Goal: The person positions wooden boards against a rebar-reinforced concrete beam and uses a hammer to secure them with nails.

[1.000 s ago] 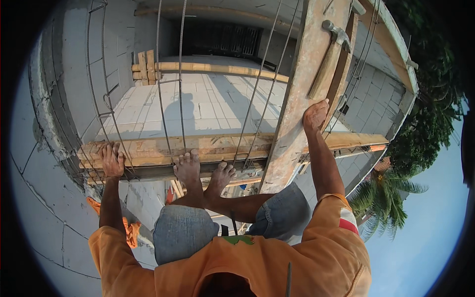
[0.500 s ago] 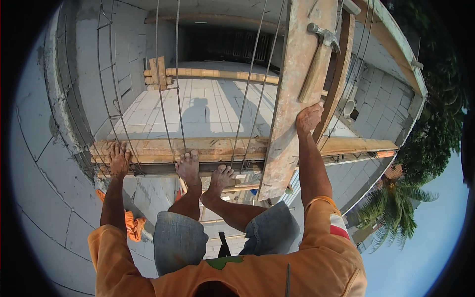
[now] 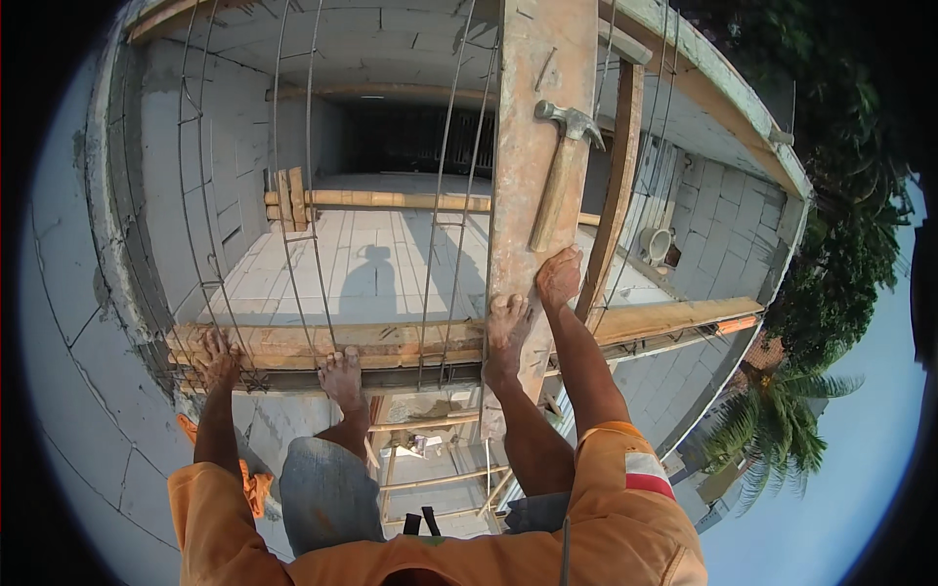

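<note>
My left hand (image 3: 219, 357) rests with fingers apart on the left end of a horizontal wooden beam (image 3: 391, 342). A wide upright-looking plank (image 3: 516, 220) crosses this beam, and my right hand (image 3: 559, 275) grips its right edge, the fingers bent and partly hidden. Just above that hand a claw hammer (image 3: 559, 186) with a wooden handle lies on the plank, head at the far end. My bare left foot (image 3: 342, 381) stands on the beam. My bare right foot (image 3: 508, 332) is on the plank, left of my right hand.
Thin steel reinforcing bars (image 3: 293, 186) rise past the beam on both sides of the plank. Beyond is a deep block-walled space with a bamboo pole (image 3: 391, 200) across it. Openings below show lower poles. A second timber (image 3: 618, 195) runs right of the plank; a palm (image 3: 782, 420) stands outside.
My right foot has moved from the beam onto the plank. The view has shifted, so the plank and hammer appear further left and lower. Both hands keep their places.
</note>
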{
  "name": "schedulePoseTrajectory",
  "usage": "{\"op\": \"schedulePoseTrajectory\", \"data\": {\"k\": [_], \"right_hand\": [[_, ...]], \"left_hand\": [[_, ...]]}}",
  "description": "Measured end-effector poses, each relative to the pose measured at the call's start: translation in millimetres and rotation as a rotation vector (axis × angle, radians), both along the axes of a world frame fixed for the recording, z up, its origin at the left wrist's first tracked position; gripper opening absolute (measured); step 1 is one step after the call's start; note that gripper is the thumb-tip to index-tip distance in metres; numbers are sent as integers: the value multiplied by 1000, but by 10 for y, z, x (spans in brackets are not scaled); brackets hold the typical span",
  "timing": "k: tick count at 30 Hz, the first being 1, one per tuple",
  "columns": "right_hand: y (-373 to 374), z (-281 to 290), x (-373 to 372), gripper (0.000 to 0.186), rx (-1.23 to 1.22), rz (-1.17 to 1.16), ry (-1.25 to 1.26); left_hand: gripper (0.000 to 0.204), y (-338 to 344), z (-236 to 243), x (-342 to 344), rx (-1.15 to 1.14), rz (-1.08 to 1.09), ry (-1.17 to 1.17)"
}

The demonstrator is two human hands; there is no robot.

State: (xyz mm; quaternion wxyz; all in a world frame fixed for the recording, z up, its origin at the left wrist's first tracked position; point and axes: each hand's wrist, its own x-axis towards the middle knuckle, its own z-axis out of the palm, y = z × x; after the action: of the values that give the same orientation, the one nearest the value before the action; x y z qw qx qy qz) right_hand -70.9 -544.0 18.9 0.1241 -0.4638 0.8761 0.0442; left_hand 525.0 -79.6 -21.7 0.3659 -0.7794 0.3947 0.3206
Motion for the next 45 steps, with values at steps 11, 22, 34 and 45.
{"op": "schedulePoseTrajectory", "data": {"k": [11,22,34,45], "right_hand": [[13,122,-123,43,105,75,-155],[-31,260,-198,44,195,123,-295],[-147,267,-387,46,339,225,-386],[-653,819,-225,62,61,404,-591]], "left_hand": [[63,-576,786,-337,447,151,29],[70,-4796,1565,-1351,-442,77,739],[71,-7336,1155,-2683,-947,-501,596],[94,-8279,946,-2818,-918,-584,317]]}}
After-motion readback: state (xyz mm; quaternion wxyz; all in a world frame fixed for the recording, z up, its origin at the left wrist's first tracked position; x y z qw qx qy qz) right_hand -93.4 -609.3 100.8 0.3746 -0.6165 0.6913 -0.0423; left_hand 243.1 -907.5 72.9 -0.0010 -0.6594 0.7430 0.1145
